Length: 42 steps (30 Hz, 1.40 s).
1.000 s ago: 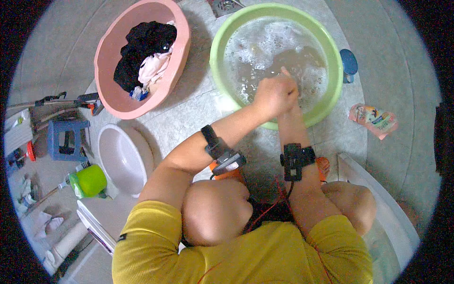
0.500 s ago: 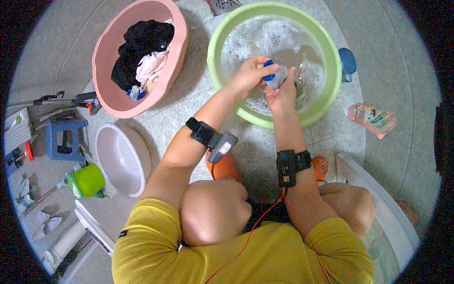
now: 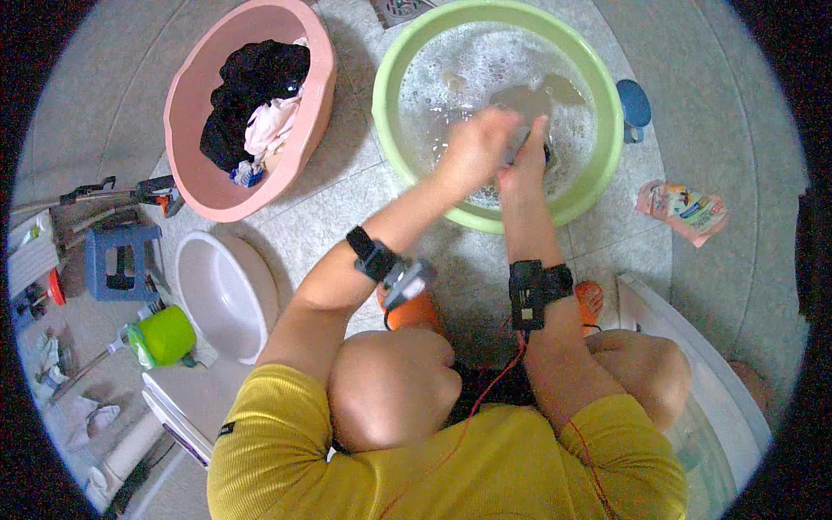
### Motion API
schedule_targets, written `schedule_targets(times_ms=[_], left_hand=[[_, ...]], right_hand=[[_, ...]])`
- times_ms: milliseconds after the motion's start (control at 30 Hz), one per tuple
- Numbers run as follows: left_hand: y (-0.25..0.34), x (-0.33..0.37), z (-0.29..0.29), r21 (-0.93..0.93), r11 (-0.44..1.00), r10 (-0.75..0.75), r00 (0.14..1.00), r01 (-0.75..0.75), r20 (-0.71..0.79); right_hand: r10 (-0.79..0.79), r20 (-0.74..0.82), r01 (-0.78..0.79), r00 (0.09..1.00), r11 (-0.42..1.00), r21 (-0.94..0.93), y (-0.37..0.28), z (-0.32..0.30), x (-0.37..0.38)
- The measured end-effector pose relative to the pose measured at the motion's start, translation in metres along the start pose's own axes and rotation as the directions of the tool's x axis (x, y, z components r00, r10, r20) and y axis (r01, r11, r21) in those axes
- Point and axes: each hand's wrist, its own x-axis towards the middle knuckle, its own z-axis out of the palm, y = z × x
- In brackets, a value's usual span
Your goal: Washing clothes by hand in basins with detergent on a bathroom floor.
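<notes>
Over the soapy water of a round green basin (image 3: 386, 113), both hands meet at a small grey sock-like cloth (image 3: 517, 144). My right hand (image 3: 523, 172) is closed on it from below, thumb pointing up along its side. My left hand (image 3: 478, 149), smeared by motion, is curled like a fist against the cloth's left side. Most of the cloth is hidden by the fingers; its blue part in the hands barely shows now. Foam covers much of the water, and dark shapes show in it beyond the hands.
On the left, a pink tub (image 3: 186, 104) holds black and pale pink clothes (image 3: 273, 126). Nearer stand a whitish basin (image 3: 221, 295), a blue stool (image 3: 121, 264) and a green container (image 3: 165, 336). A blue cup (image 3: 634, 104) and pink pouch (image 3: 685, 211) lie right of the green basin.
My left hand has moved right and slightly down over the cloth, covering the blue part that showed before. My right hand stays nearly in place.
</notes>
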Motion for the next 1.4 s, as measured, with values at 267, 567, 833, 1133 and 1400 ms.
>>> schedule_targets(times_ms=[267, 567, 833, 1133, 1400], left_hand=[[-0.039, 0.018, -0.001, 0.42, 0.903, 0.104, 0.995, -0.093, -0.003], [0.021, 0.0, 0.013, 0.452, 0.872, 0.123, 0.978, -0.188, 0.171], [-0.009, 0.009, 0.029, 0.346, 0.881, 0.243, 0.937, -0.321, 0.251], [-0.003, 0.007, 0.015, 0.533, 0.79, 0.223, 0.951, -0.304, 0.212], [-0.013, 0.005, 0.012, 0.594, 0.785, 0.014, 0.963, -0.177, 0.268]], right_hand=[[-0.02, -0.334, -0.016, 0.942, 0.994, -0.105, 0.048, 0.06, -0.026], [0.212, 0.5, -0.231, 0.84, 0.973, -0.025, 0.012, -0.005, -0.009], [-0.385, 0.521, 0.632, 0.762, 0.268, -0.727, 0.026, -0.069, 0.017], [0.126, 0.303, -0.145, 0.945, 0.988, 0.044, 0.037, -0.004, -0.009], [0.188, -0.074, -0.189, 0.979, 0.982, -0.008, 0.046, 0.04, -0.033]])
